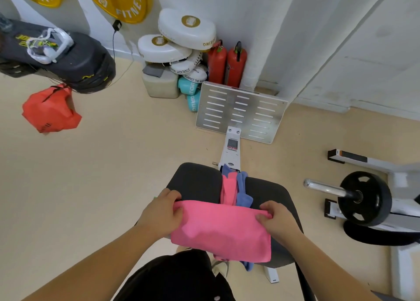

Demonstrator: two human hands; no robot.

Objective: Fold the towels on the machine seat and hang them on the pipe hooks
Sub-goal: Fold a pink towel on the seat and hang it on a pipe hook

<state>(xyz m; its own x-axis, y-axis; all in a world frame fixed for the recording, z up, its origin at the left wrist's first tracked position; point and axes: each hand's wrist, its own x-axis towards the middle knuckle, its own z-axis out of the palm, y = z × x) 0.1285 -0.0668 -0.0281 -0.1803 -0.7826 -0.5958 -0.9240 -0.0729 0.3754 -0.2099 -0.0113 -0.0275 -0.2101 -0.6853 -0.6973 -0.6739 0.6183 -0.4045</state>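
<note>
Both hands pinching the pink towel (221, 230) flat on the seat (197, 180): left grip (162, 211) and right grip (276, 221) shut on its far corners.

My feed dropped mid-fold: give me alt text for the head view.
Both hands, left hand and right hand, pinch the top corners of a pink towel spread over the dark machine seat. Behind it, another pink towel and a blue towel lie bunched along the seat's middle.
</note>
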